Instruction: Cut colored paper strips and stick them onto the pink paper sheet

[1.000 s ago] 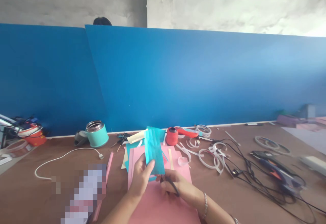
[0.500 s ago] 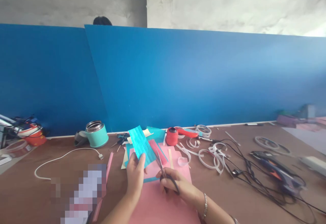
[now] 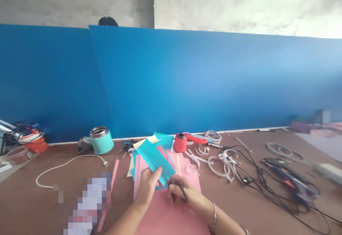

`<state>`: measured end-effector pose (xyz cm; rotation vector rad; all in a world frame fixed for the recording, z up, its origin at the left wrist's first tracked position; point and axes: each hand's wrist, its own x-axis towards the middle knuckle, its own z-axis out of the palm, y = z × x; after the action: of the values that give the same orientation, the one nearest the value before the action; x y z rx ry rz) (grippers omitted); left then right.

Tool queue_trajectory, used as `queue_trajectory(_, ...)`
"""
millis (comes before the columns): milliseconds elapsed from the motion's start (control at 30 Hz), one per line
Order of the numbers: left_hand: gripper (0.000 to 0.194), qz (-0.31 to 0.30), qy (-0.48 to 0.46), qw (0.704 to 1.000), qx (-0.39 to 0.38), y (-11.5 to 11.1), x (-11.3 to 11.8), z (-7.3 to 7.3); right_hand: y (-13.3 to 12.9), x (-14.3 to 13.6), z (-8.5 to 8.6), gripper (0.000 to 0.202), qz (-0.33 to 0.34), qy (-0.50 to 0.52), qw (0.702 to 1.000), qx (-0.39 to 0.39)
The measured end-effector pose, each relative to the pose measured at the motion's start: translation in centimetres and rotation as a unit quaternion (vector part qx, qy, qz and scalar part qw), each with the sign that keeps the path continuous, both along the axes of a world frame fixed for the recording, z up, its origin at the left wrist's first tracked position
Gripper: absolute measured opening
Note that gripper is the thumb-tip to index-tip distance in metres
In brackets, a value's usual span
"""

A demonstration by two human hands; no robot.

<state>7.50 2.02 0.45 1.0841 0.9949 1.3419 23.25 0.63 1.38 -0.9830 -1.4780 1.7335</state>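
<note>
My left hand (image 3: 148, 184) pinches a strip of turquoise paper (image 3: 154, 158) between thumb and fingers, tilted down to the right. Black-handled scissors (image 3: 182, 191) are in my right hand (image 3: 179, 191), with fingers through the loops. Their blades are hidden by the lower corner of the paper, so I cannot tell whether they are cutting it. Beneath both hands lies a large sheet of pink paper (image 3: 173, 213). Behind the turquoise piece, several thin pink strips (image 3: 162, 152) and a cream strip (image 3: 179, 165) show on the pink paper.
A turquoise steel-rimmed cup (image 3: 102, 142) and a white cable (image 3: 72, 160) are on the left. Red tape (image 3: 180, 143) stands behind the papers. Curled white strips (image 3: 221, 165), black cords (image 3: 260, 178) and a dark-handled tool (image 3: 291, 179) lie right. A blue partition (image 3: 187, 85) closes the back.
The turquoise paper has swung lower and rightward in my left hand, its bottom corner now at the scissors. The scissor blades, visible before, are hidden now.
</note>
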Motion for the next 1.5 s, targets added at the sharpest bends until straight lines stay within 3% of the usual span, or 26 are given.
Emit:
queue_trajectory(233,0.039,0.01,0.085,0.996,0.008,-0.3,0.0,0.7,-0.2,-0.2,0.2,0.033,-0.016,-0.019,1.0,0.004)
queue_trajectory(433,0.038,0.021,0.087,0.996,0.027,-0.1,0.0,0.5,-0.1,-0.1,0.3,0.037,-0.011,-0.018,1.0,0.004)
queue_trajectory(633,0.041,0.161,0.105,0.981,0.004,1.1,-0.9,-1.2,0.1,0.1,0.2,0.045,0.002,0.0,1.0,-0.019)
queue_trajectory(733,0.04,0.184,0.086,0.979,-0.005,1.3,-1.1,-1.5,0.1,0.1,0.0,0.044,0.007,0.011,1.0,-0.02)
queue_trajectory(867,0.036,0.105,0.06,0.992,0.029,0.7,-0.8,-0.7,0.1,0.1,-0.4,0.038,0.005,0.022,1.0,-0.006)
queue_trajectory(1000,0.038,0.009,0.096,0.995,0.034,-0.1,-0.4,0.1,-0.1,0.0,-0.1,0.034,-0.01,-0.003,1.0,-0.007)
queue_trajectory(1200,0.038,-0.003,0.109,0.993,0.042,0.0,-0.3,0.3,-0.1,0.0,0.3,0.032,-0.005,-0.013,1.0,-0.013)
queue_trajectory(1300,0.041,0.041,0.123,0.991,0.039,0.5,-0.6,-0.2,0.0,0.0,0.0,0.035,0.001,0.0,1.0,-0.009)
queue_trajectory(1500,0.046,0.197,0.147,0.969,0.008,1.2,-1.2,-1.0,0.0,0.0,0.1,0.036,-0.007,0.002,1.0,-0.018)
